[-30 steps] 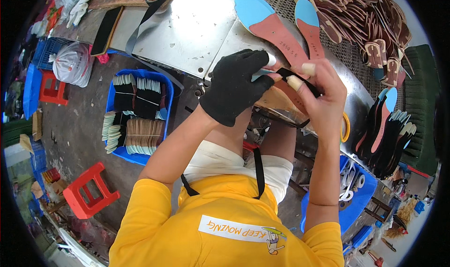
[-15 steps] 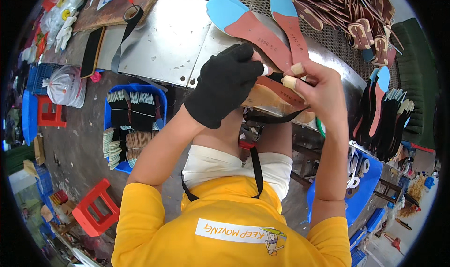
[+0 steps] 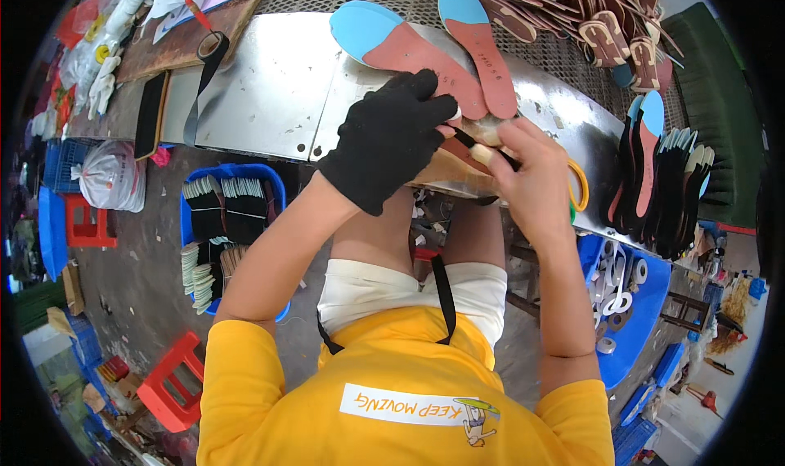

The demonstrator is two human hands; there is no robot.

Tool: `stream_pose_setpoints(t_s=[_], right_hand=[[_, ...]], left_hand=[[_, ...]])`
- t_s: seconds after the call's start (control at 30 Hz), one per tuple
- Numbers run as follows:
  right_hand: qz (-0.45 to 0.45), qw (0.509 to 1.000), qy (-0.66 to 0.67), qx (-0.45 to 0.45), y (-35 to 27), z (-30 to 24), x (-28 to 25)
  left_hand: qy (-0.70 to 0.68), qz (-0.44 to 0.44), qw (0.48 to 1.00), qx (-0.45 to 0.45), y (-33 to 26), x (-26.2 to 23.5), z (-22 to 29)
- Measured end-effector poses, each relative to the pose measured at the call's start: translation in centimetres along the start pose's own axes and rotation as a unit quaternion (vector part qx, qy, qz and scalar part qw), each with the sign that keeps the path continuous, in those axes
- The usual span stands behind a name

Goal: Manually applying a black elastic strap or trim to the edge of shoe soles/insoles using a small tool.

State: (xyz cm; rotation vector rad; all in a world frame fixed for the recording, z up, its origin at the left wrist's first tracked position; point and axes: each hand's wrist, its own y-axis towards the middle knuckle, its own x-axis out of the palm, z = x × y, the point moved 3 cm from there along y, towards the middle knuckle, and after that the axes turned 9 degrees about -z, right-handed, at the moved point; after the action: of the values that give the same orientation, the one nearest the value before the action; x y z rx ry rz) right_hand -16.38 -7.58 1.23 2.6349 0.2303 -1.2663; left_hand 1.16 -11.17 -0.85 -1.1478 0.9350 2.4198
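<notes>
My left hand (image 3: 383, 143), in a black glove with bare fingertips, is closed at the table's near edge. It pinches a narrow black strip (image 3: 464, 137). On the right, my right hand (image 3: 527, 168), with pale tape on its fingers, grips the same strip a little further along. Beneath both hands a red-brown insole piece, mostly hidden, lies over a tan wooden block (image 3: 448, 170). Just beyond my fingers lie insoles with blue heads and red-brown bodies: a large one (image 3: 421, 61) and a narrower one (image 3: 482, 57).
A roll of black tape (image 3: 211, 47) stands at the left of the metal table (image 3: 270, 82). Stacked insoles fill a blue basket (image 3: 282, 190) below left. More insoles (image 3: 675, 188) stand at right, above a blue bin (image 3: 634, 327) of white rolls. A yellow-orange loop (image 3: 580, 184) shows beside my right hand.
My right hand has moved slightly left and down, its fingers more curled. The black length that hung below the hands is now mostly out of sight. The whole view has shifted slightly.
</notes>
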Motion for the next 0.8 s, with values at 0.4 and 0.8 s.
stream_pose_setpoints(t_s=[0.4, 0.8], right_hand=[[-0.186, 0.951, 0.228, 0.095, 0.4, 4.2, -5.7], [0.05, 0.99, 0.107, -0.078, -3.1, 8.1, -3.0]], left_hand=[[-0.069, -0.064, 0.99, 0.102, 3.2, 2.0, 1.5], [0.045, -0.089, 0.99, 0.101, 2.7, 2.1, 3.7]])
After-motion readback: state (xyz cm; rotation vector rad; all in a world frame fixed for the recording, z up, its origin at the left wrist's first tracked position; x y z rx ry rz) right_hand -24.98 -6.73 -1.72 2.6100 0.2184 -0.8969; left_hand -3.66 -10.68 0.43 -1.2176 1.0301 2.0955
